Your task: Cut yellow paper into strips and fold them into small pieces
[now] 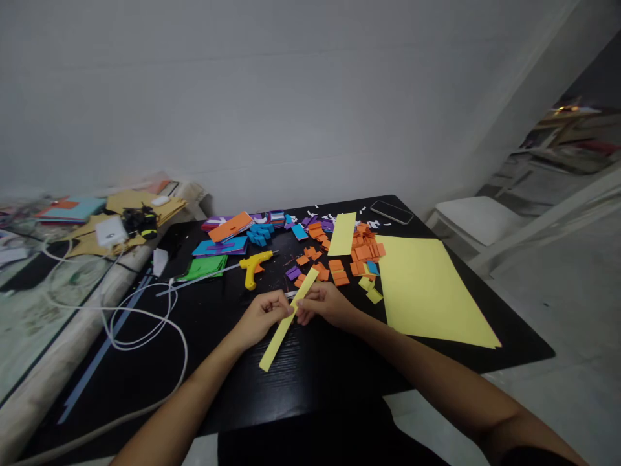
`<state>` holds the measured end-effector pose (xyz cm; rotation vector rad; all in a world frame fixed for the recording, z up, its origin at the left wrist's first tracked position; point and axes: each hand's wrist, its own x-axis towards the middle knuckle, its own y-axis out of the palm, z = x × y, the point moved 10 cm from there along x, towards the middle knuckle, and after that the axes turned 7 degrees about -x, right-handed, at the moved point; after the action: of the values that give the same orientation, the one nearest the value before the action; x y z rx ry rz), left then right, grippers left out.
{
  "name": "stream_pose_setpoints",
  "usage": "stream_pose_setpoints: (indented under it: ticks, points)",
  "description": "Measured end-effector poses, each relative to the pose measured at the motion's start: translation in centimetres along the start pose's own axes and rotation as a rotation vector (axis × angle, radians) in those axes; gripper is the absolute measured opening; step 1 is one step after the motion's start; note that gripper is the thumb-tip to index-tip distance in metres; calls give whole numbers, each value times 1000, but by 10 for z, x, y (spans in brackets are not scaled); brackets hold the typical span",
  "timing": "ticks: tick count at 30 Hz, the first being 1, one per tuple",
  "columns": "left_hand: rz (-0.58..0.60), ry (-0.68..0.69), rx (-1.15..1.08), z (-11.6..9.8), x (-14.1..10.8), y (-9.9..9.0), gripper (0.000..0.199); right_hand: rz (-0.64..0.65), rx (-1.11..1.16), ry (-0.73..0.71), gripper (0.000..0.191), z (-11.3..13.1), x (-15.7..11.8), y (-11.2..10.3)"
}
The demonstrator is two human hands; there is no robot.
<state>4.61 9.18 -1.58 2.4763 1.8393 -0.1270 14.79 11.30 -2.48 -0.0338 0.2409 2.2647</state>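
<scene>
A long, narrow yellow paper strip (274,347) slants above the near part of the black table, pinched at its middle from both sides. My left hand (264,315) grips it between thumb and fingers. From the other side my right hand (326,303) holds it too, fingers curled. Just behind the hands lie small folded orange paper pieces (338,272), a purple piece (294,272) and a few yellow pieces (371,289). A yellow glue gun (253,266) with a glue stick in it rests beyond my left hand. Some silvery object (290,294) shows partly behind the strip.
Large yellow sheets (427,291) cover the table's right side; a wider yellow strip (342,234) lies over orange pieces. A phone (392,211) is at the back right. Stacked coloured paper (220,246) sits back left. A white cable (182,343) loops on the left. A white chair (478,217) stands right.
</scene>
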Motion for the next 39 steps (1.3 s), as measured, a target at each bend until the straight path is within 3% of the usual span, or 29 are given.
stream_pose_setpoints:
  ticks: [8,18,23,31,39]
  points:
    - [55,-1,-23,2,0,6,29,81,-29,9,40,-6,-1,7]
    - [76,-6,-28,2,1,9,30,92,-73,14,41,-5,-1,8]
    - [64,-26,19,0,0,10,36,-99,-170,-55,41,0,3,-14]
    - [35,-43,50,-1,0,7,38,-300,-29,-54,38,6,5,-45]
    - [23,-49,53,1,-1,8,39,-267,-37,-51,36,4,4,-40]
